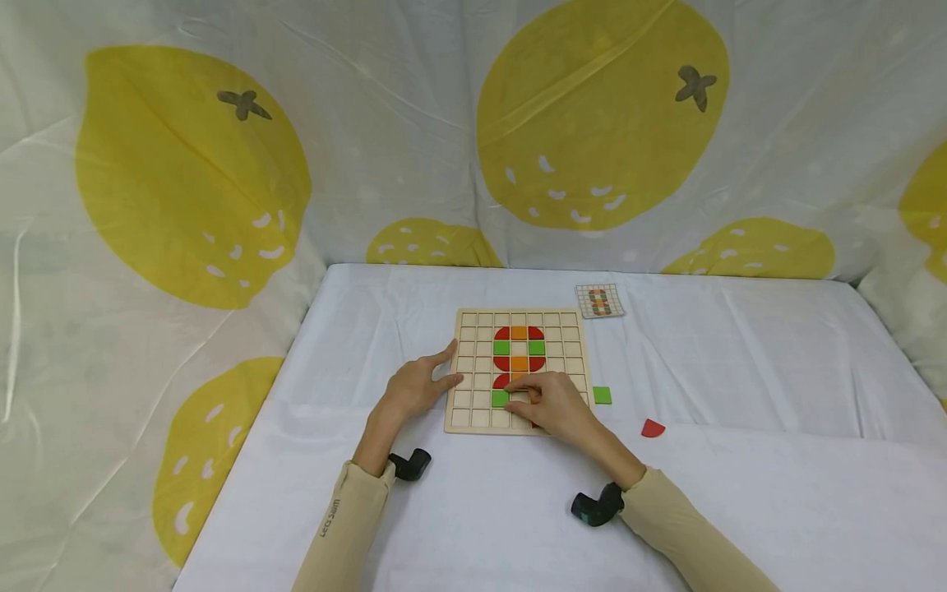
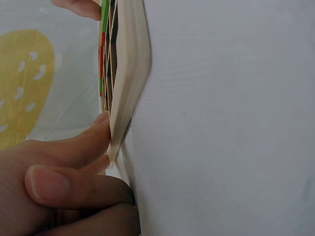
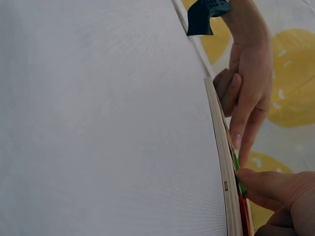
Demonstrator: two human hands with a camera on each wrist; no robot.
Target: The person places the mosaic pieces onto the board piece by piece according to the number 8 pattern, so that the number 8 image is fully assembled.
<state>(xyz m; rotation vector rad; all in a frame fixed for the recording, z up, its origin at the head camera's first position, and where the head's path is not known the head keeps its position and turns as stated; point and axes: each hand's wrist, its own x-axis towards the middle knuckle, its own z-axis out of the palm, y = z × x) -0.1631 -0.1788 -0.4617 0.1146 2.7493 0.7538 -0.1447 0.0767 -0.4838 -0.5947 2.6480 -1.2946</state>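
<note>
The wooden grid board lies on the white cloth, with red quarter-round, orange and green square tiles in its cells. My left hand touches its left edge, index finger and thumb spread along the rim; in the left wrist view a fingertip rests at the board's side. Over the lower middle cells, my right hand pinches at a green square tile, under a red quarter-round tile. The right wrist view has the thumb against this green tile. My right hand hides several cells.
A small pattern card lies beyond the board's upper right corner. Right of the board are a loose green square tile and a loose red quarter-round tile. A lemon-print curtain hangs behind the table. Both wrists carry black devices.
</note>
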